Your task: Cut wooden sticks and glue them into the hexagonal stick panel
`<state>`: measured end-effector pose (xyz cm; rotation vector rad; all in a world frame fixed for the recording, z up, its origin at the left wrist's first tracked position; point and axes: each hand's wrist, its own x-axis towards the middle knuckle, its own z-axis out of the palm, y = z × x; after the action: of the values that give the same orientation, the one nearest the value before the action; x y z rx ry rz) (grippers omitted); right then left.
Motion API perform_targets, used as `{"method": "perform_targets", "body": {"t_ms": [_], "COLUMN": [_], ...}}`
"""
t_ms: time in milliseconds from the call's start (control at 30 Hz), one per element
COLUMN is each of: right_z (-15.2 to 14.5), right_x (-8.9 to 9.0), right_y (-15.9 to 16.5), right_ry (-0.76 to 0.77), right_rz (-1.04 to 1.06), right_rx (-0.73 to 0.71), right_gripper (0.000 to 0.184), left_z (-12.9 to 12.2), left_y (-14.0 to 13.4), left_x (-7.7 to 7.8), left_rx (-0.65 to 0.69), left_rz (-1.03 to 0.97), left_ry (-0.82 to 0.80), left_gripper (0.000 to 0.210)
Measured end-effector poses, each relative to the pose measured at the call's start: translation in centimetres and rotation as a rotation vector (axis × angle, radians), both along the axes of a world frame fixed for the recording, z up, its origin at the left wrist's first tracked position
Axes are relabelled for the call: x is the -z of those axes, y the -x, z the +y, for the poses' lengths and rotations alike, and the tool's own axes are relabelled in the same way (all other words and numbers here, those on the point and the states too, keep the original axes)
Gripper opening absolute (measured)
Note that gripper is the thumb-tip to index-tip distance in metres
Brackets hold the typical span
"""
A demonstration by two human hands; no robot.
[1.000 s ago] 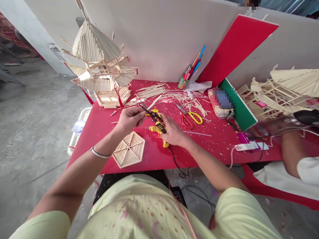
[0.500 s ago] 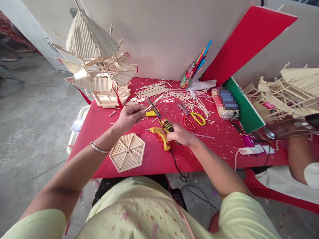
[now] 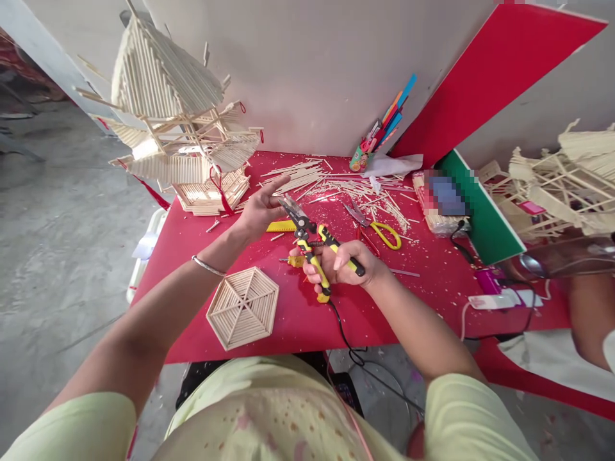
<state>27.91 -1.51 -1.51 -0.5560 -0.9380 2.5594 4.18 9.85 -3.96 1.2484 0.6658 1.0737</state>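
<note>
My right hand (image 3: pixel 348 262), palm turned up, grips pliers (image 3: pixel 303 224) with yellow-and-black handles spread apart. Their jaws point up and left, close to the fingertips of my left hand (image 3: pixel 262 208). That hand has its fingers stretched out, and I see nothing held in it. Below the pliers lies a yellow glue gun (image 3: pixel 295 261), mostly covered by the pliers and my right hand. A yellow ruler-like strip (image 3: pixel 281 226) rests on the red tabletop beyond it. Nearer to me is a flat hexagonal panel (image 3: pixel 244 308) made of thin wooden sticks.
A stick-built pagoda (image 3: pixel 168 115) stands at the left back. Loose sticks (image 3: pixel 298 176) and scraps spread behind my hands. Scissors (image 3: pixel 384 235), a pen cup (image 3: pixel 360 157) and a power strip (image 3: pixel 502 299) are to the right, near another person's arm (image 3: pixel 593 314).
My left hand was pinching a thin stick at the plier jaws; its fingers are now spread. My right hand has rolled palm up, and the plier handles have come apart.
</note>
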Motion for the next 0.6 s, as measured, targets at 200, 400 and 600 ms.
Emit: {"method": "perform_targets", "body": {"t_ms": [200,400,600], "right_z": [0.2,5.2,3.4], "right_x": [-0.2,2.3,3.3], "right_y": [-1.4,-2.7,0.3], "right_ry": [-0.342,-0.962,-1.387], "right_rz": [-0.544,-1.796,-1.661], "right_rx": [0.252,0.451,0.581], "right_gripper": [0.052,0.082,0.06], "left_z": [-0.7,-3.1,-4.7], "left_y": [1.0,3.9,9.0], "left_x": [-0.3,-0.4,-1.2], "left_rx": [-0.281,-0.079,0.039], "left_rz": [0.021,0.389,0.902], "left_ry": [0.12,0.192,0.001], "left_gripper": [0.06,0.044,0.018]}}
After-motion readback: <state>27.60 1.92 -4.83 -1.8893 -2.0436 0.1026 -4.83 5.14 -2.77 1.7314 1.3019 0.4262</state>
